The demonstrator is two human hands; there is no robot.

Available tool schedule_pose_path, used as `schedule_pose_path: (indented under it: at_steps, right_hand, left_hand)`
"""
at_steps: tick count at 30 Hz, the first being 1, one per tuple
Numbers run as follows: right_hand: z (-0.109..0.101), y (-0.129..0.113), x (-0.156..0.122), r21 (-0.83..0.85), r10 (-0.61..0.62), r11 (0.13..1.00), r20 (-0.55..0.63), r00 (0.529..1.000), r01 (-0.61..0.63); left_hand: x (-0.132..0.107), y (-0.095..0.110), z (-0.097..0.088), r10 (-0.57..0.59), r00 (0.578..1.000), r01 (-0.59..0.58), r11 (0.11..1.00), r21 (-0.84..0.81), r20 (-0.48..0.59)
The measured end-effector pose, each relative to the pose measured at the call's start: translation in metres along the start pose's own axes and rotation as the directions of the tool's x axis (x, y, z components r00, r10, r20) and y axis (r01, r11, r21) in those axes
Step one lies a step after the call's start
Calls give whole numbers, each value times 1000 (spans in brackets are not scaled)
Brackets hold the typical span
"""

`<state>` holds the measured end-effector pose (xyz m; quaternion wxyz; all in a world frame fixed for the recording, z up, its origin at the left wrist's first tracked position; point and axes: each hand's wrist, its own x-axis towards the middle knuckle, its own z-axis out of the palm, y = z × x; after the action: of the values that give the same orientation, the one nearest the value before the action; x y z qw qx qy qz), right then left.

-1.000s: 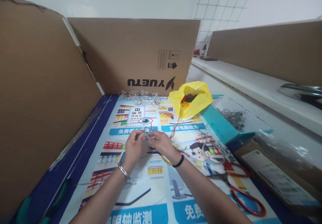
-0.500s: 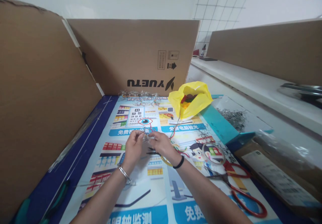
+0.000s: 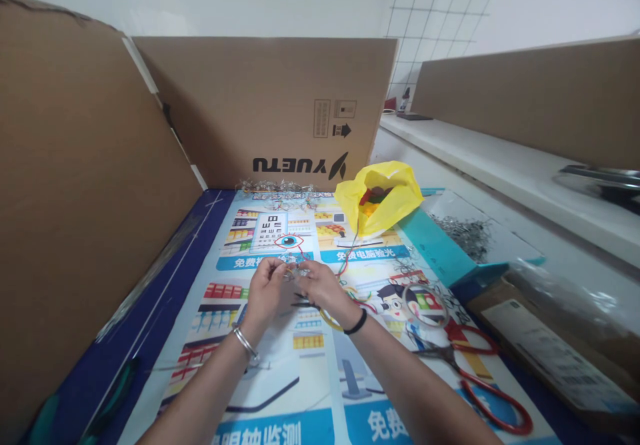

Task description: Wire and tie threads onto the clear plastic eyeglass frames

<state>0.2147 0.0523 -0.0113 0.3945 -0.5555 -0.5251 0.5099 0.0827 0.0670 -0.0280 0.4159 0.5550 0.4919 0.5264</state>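
Note:
Over the middle of the printed sheet (image 3: 320, 338), my left hand (image 3: 267, 288) and my right hand (image 3: 323, 288) meet with fingers pinched. Between their fingertips is a small, thin wire piece (image 3: 291, 272), silvery with a bit of colour; its exact shape is too small to make out. Red thread (image 3: 303, 254) shows just beyond the fingertips. Beneath my right hand lies a dark-tipped tool (image 3: 303, 304) with a yellow handle, partly hidden. Red, green and yellow threads (image 3: 361, 298) lie right of that hand and run up to a yellow bag (image 3: 380, 198).
Red-handled scissors (image 3: 467, 365) and a clear tape roll (image 3: 425, 305) lie on the right. A teal box (image 3: 440, 255) holds many wire bits. Finished-looking wire pieces (image 3: 280, 188) line the back cardboard wall (image 3: 225, 112). Dark green-handled pliers (image 3: 117, 392) rest at lower left.
My fingers have shifted slightly around the small wire piece, the two hands staying close together. Everything else stays in place.

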Motion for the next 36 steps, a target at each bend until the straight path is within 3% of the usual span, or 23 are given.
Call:
schedule_pose_path:
  at_steps: [16,24,36]
  right_hand:
    - [-4,3,0,169,19,985,7,1000,-20]
    - [-3,1,-1,162,12,987,11,1000,-14]
    - [0,3,0,132,-39,990,-36,999,44]
  left_hand:
    - [-2,7,0,47,999,-47,998,49,-7]
    - [-4,5,-1,184,979,-170,975,145,-89]
    - [-5,3,2,14,998,-21,995,-94,-69]
